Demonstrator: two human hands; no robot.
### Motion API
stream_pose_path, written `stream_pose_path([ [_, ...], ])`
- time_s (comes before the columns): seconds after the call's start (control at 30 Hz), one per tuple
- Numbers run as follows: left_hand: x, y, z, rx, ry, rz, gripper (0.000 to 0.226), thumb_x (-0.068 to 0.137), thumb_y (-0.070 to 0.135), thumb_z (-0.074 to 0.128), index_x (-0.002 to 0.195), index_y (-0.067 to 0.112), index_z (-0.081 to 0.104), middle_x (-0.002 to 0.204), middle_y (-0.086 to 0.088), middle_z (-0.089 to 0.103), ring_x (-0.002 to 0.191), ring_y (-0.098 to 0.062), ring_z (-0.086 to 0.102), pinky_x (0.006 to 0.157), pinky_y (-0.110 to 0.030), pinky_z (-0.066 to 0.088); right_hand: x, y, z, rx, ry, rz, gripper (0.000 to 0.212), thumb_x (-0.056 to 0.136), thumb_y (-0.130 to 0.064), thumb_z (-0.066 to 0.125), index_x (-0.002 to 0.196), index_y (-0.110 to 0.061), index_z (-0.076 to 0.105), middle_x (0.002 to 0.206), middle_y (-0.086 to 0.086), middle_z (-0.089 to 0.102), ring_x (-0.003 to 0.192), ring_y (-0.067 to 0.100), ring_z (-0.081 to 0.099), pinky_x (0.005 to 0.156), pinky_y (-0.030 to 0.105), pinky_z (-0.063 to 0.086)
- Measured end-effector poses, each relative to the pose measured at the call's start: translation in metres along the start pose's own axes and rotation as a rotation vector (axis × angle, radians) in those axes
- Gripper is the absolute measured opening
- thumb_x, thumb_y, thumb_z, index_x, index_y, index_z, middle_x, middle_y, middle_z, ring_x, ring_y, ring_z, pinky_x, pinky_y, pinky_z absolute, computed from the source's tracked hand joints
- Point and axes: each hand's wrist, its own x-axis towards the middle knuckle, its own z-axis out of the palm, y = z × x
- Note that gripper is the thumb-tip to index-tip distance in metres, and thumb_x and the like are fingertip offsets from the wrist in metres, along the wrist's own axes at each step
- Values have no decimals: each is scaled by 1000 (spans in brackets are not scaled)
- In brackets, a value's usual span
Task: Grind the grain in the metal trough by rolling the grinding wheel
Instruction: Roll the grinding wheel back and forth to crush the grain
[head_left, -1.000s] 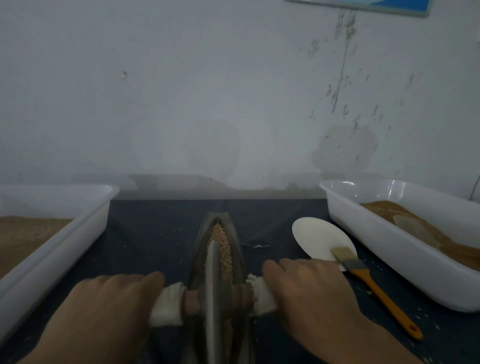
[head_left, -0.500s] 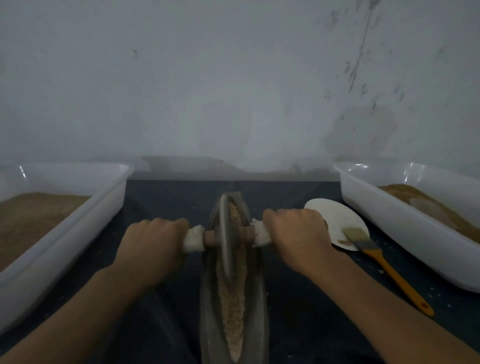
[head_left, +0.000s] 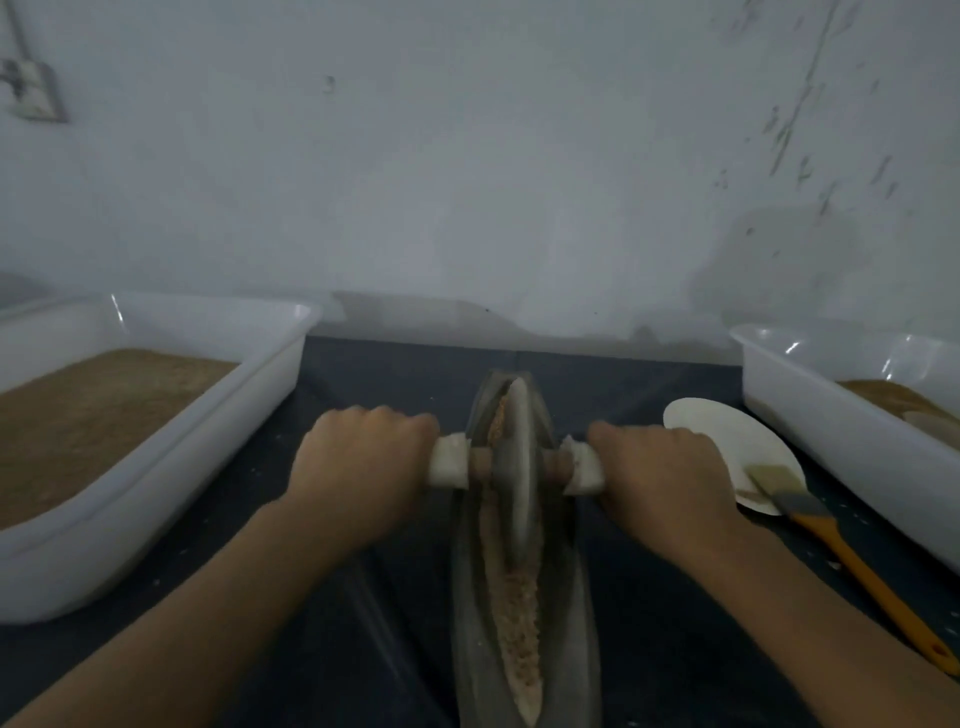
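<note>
A long grey metal trough (head_left: 563, 613) runs near to far on the dark mat (head_left: 363, 649), with crushed tan grain (head_left: 514, 623) along its groove. Farther up it stands the grey metal grinding wheel (head_left: 517, 467). The left hand (head_left: 358, 467) and right hand (head_left: 665, 478) each grip a white-wrapped end of its wooden axle (head_left: 480, 466).

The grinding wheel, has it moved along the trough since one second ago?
Yes. The grinding wheel has rolled away from the person, from the near part of the metal trough to its far end; ground grain now lies exposed behind it.

Grinding wheel (head_left: 515, 467) stands upright in grain-filled (head_left: 511, 597) metal trough (head_left: 574, 623).
</note>
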Motion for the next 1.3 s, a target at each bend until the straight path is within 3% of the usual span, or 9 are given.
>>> stream_pose_path([
  [0.1, 27, -1, 13, -15, 34, -38, 30, 78, 40, 62, 77, 29, 34, 77, 2, 61, 70, -25, 61, 54, -31, 29, 28, 4, 19, -23, -46, 64, 29, 75, -29, 67, 79, -27, 39, 72, -2, 59, 61, 25, 58, 47, 28, 34],
  [0.23, 27, -1, 17, -38, 31, -61, 31, 78, 38, 62, 78, 28, 33, 74, 5, 55, 65, -21, 55, 55, -31, 27, 27, 2, 15, -9, -45, 57, 41, 68, -27, 74, 77, -27, 34, 68, -2, 58, 56, 24, 56, 44, 25, 25],
  [0.4, -15, 1, -11, -123, -97, -9, 28, 79, 41, 58, 77, 32, 32, 65, 9, 40, 60, -16, 44, 56, -29, 32, -17, -2, -25, 74, 51, -88, 47, 42, -19, 88, 66, -19, 47, 50, -1, 49, 36, 21, 44, 42, 21, 17],
  [0.57, -43, -1, -30, -68, -75, 58, 34, 73, 47, 60, 75, 35, 28, 60, 11, 31, 53, -12, 34, 50, -28, 23, -47, -2, -36, 112, 75, -99, 46, 46, -18, 83, 63, -21, 40, 47, -3, 42, 34, 19, 37, 40, 21, 22],
  [0.7, -12, 4, -19, 17, -22, 53, 31, 76, 42, 61, 76, 31, 32, 59, 9, 26, 48, -12, 23, 45, -27, 12, -29, -1, -6, 86, 58, -13, 41, 54, -19, 84, 64, -17, 45, 48, 0, 48, 36, 26, 44, 42, 23, 22],
  [0.83, 27, 2, 6, 12, 2, 16, 21, 79, 34, 60, 78, 27, 40, 65, 6, 43, 55, -21, 45, 51, -30, 27, 12, 5, 20, 2, -2, 60, 36, 74, -32, 70, 75, -23, 35, 65, -1, 57, 55, 28, 56, 46, 28, 19],
  [1.0, 29, -1, 16, -73, -11, -43, 24, 80, 37, 58, 78, 28, 36, 80, 2, 60, 72, -26, 60, 57, -32, 32, 27, 1, 12, -64, -43, 55, 34, 69, -23, 71, 77, -23, 38, 68, -1, 59, 56, 26, 57, 42, 26, 20],
  [1.17, -16, 1, -11, -84, -66, 19, 30, 75, 42, 61, 76, 32, 32, 62, 8, 35, 57, -17, 39, 54, -29, 28, -22, -2, -24, 63, 62, -71, 44, 46, -18, 86, 67, -18, 47, 50, -1, 50, 36, 24, 45, 39, 23, 24],
  [1.3, -39, -1, -29, -29, -10, 125, 36, 69, 44, 63, 73, 34, 29, 57, 8, 30, 50, -14, 34, 46, -27, 15, -56, 3, -34, 113, 80, -104, 51, 53, -23, 79, 68, -28, 31, 48, -6, 41, 36, 18, 40, 36, 32, 35],
])
